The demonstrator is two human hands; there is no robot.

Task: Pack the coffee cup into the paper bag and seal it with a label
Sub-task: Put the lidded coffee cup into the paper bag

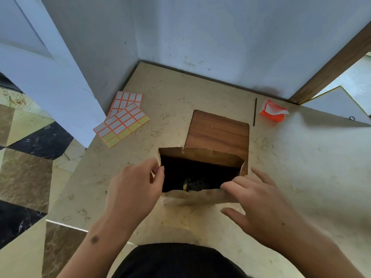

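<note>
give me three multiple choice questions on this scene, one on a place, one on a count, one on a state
1. Where do the label sheets lie relative to the paper bag?
A. far left of it
B. inside it
C. near right of it

2. How many label sheets are there?
A. one
B. two
C. four

3. The paper bag's mouth is:
A. sealed with a label
B. folded flat
C. held open

Answers: 1 A, the sheets lie by the wall, far left. 2 B, two sheets overlap. 3 C, the left hand and right hand hold the rim, dark interior showing.
</note>
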